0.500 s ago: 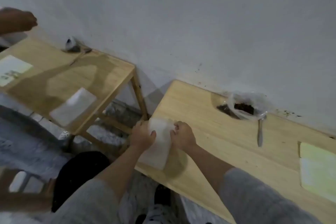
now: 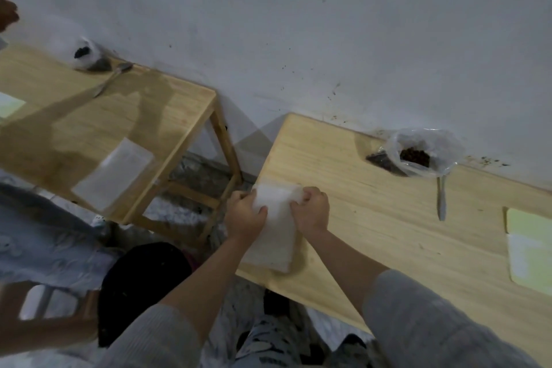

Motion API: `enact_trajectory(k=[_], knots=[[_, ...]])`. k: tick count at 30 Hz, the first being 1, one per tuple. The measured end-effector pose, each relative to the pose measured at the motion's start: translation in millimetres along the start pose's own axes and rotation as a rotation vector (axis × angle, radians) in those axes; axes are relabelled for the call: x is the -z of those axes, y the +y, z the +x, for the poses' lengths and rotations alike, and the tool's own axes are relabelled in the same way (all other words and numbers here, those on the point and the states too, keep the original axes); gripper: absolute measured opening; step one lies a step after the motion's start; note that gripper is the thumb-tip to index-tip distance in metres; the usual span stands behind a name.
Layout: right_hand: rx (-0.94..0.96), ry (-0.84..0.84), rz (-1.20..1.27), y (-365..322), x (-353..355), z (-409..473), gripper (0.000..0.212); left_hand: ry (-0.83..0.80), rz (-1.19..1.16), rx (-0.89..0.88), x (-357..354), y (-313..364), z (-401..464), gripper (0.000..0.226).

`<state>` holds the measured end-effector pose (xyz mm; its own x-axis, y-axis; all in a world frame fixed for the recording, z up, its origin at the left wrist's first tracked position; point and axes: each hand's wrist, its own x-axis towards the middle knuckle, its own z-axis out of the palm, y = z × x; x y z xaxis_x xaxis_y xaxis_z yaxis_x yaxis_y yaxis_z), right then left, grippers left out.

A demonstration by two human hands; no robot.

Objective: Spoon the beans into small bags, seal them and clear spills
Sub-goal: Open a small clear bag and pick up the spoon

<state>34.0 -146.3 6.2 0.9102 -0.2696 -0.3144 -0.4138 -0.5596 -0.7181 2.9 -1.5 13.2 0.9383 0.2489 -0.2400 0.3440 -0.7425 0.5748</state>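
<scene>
A stack of small clear bags (image 2: 274,230) lies at the left front corner of my wooden table (image 2: 373,218). My left hand (image 2: 243,213) pinches its left upper edge and my right hand (image 2: 310,210) pinches its right upper edge. Against the wall stands an open plastic bag of dark beans (image 2: 418,154). A metal spoon (image 2: 441,197) lies just in front of that bag, handle toward me.
A pale yellow-green pad (image 2: 530,245) lies at the table's right edge. A second wooden table (image 2: 89,128) to the left holds another bean bag (image 2: 86,55), a spoon (image 2: 110,79) and clear bags (image 2: 115,178). Another person's hand (image 2: 7,13) shows at far left.
Both hands stay on the top of the bag stack, with the fingers shifted a little along its upper edge. The view has swung slightly; the other person's hand has moved toward the left frame edge.
</scene>
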Motion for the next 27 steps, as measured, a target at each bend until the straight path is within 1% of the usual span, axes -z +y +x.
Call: enact_trajectory(k=[2, 6, 8, 11, 14, 17, 20, 23, 26, 27], knots=[[-0.001, 0.026, 0.049, 0, 0, -1, 0.041, 0.000, 0.018, -0.008, -1, 0, 2, 0.061], [0.022, 0.069, 0.157, 1, 4, -1, 0.043, 0.072, -0.025, -0.025, -6, 6, 5, 0.041], [0.028, 0.071, 0.206, 2, 8, -2, 0.046, 0.110, -0.109, -0.015, -5, 15, 2, 0.033], [0.064, 0.074, 0.279, -1, 23, -2, 0.049, 0.141, -0.272, 0.009, 2, 33, -3, 0.031], [0.107, 0.103, 0.358, -6, 56, 0, 0.040, 0.131, -0.410, 0.013, 5, 54, -6, 0.030], [0.207, 0.122, 0.392, -5, 99, 1, 0.030, 0.113, -0.554, -0.079, 4, 82, -11, 0.032], [0.330, 0.055, 0.366, 4, 147, 1, 0.021, 0.118, -0.603, -0.206, -1, 117, -21, 0.033], [0.373, -0.011, 0.382, 18, 190, -1, 0.011, 0.090, -0.586, -0.324, -11, 148, -28, 0.033], [0.356, -0.048, 0.418, 34, 221, -4, 0.018, 0.043, -0.493, -0.421, -26, 174, -37, 0.037], [0.344, -0.051, 0.419, 38, 229, -5, 0.018, 0.033, -0.473, -0.438, -31, 183, -41, 0.037]])
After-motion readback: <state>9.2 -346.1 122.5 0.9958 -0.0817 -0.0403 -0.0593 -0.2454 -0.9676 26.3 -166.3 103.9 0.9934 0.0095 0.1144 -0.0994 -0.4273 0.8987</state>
